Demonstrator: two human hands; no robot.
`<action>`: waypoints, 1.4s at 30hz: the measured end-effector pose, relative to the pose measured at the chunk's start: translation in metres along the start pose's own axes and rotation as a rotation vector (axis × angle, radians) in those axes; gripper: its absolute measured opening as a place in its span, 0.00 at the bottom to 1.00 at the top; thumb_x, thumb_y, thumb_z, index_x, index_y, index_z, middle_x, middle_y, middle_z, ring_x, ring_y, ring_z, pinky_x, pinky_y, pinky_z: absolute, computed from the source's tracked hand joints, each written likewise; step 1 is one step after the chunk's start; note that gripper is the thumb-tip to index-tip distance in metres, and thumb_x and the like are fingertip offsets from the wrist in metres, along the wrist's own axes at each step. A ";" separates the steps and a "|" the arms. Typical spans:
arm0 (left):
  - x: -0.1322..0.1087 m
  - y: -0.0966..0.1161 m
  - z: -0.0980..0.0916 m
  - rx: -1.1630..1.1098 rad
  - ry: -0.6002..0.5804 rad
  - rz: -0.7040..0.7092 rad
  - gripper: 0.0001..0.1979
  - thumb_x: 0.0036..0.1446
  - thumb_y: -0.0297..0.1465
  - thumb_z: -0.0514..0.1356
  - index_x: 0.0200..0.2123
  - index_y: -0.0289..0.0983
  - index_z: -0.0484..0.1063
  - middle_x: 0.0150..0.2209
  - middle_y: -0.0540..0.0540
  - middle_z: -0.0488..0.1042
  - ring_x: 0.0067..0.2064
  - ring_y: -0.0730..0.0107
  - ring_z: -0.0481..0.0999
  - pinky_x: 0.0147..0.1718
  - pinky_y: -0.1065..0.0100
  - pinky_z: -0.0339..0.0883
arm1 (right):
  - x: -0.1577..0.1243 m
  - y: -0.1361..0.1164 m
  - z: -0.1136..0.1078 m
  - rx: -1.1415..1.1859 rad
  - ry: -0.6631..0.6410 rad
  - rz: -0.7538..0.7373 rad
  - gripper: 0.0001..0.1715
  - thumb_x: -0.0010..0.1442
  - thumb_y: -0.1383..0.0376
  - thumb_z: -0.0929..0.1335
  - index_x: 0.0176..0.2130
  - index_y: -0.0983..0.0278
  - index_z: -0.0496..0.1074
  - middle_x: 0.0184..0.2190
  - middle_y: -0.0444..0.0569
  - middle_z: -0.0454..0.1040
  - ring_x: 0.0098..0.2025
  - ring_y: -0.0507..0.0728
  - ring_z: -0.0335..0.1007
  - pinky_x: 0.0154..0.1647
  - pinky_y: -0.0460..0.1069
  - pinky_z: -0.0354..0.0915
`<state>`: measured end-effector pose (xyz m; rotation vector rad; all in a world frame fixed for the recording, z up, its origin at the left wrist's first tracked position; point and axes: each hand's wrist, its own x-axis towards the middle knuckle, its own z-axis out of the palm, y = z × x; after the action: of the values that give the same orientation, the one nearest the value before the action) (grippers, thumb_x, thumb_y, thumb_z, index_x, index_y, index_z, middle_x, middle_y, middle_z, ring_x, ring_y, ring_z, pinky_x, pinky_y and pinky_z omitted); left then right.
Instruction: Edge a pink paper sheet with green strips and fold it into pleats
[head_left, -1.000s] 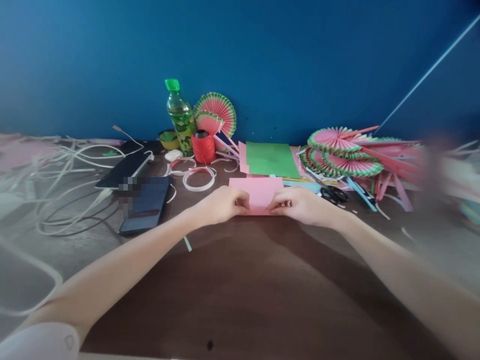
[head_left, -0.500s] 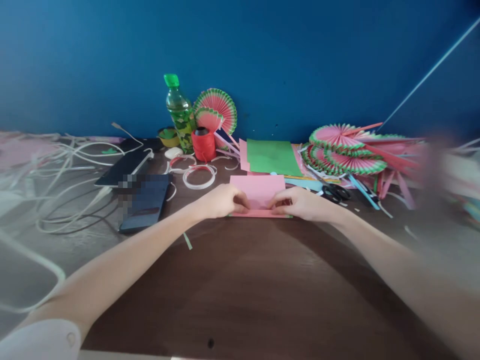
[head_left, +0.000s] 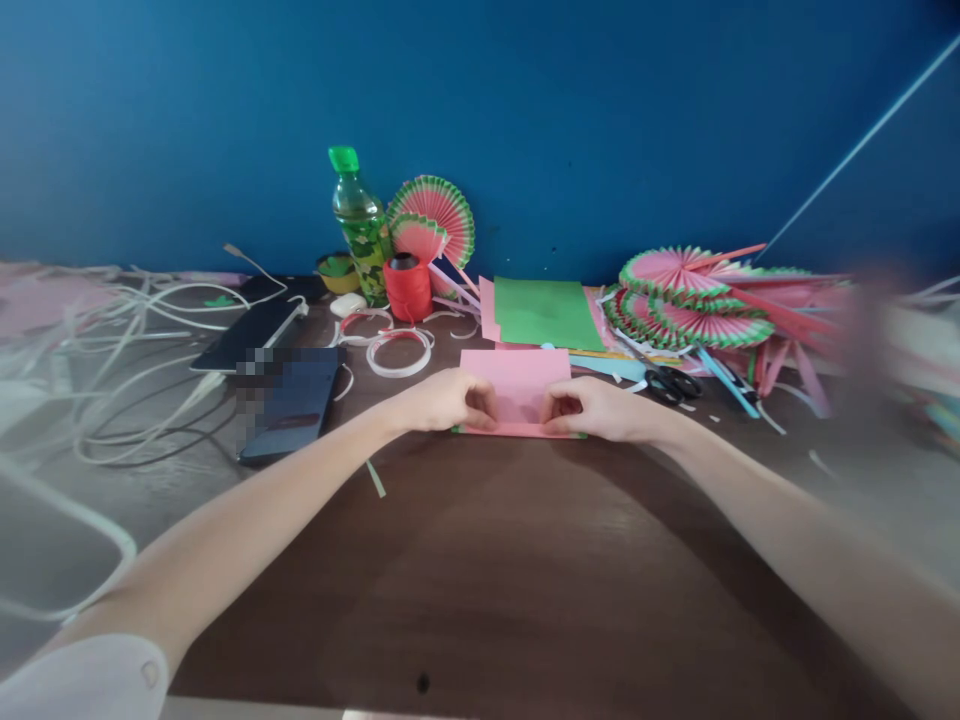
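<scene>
A pink sheet of paper (head_left: 517, 385) lies on the dark brown table, with a narrow folded strip along its near edge and bits of green at the two near corners. My left hand (head_left: 454, 400) pinches the folded edge near the left corner, fingers curled. At the right end of the same edge, my right hand (head_left: 592, 406) is closed on the paper between thumb and fingers. Just behind the pink sheet rests a green sheet (head_left: 544, 312) on more pink paper.
Black scissors (head_left: 673, 384) and pleated paper fans (head_left: 690, 300) lie to the right. Behind my left hand stand a green bottle (head_left: 364, 240), a red spool (head_left: 409, 290) and tape rolls (head_left: 399, 354). Phones (head_left: 292, 410) and white cables (head_left: 112, 400) fill the left side.
Both hands have shifted slightly apart along the near edge. The folded strip between them shows a little more. The surrounding things have stayed in place.
</scene>
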<state>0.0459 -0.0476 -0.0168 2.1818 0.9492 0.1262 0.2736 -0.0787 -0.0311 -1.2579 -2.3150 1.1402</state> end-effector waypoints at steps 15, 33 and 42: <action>-0.002 -0.003 0.002 0.039 0.015 0.033 0.08 0.45 0.34 0.61 0.24 0.35 0.69 0.24 0.54 0.70 0.28 0.76 0.66 0.29 0.73 0.55 | -0.001 0.003 0.003 0.026 0.027 0.004 0.10 0.48 0.62 0.68 0.23 0.65 0.65 0.19 0.39 0.60 0.23 0.48 0.54 0.24 0.45 0.50; -0.006 -0.003 0.005 0.169 0.024 0.182 0.09 0.52 0.34 0.58 0.36 0.37 0.69 0.36 0.49 0.67 0.40 0.67 0.65 0.44 0.63 0.53 | -0.003 0.001 0.005 -0.107 0.066 -0.095 0.08 0.51 0.62 0.67 0.31 0.64 0.67 0.32 0.46 0.68 0.35 0.54 0.61 0.37 0.49 0.57; -0.006 -0.006 0.006 0.192 -0.047 0.205 0.11 0.56 0.34 0.55 0.42 0.44 0.70 0.40 0.49 0.63 0.45 0.65 0.62 0.49 0.60 0.46 | -0.004 0.002 0.006 -0.155 0.041 -0.192 0.10 0.55 0.60 0.65 0.37 0.59 0.73 0.35 0.48 0.66 0.44 0.58 0.58 0.52 0.56 0.49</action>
<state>0.0406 -0.0521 -0.0239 2.4456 0.7347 0.0831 0.2743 -0.0844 -0.0359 -1.0686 -2.4702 0.8805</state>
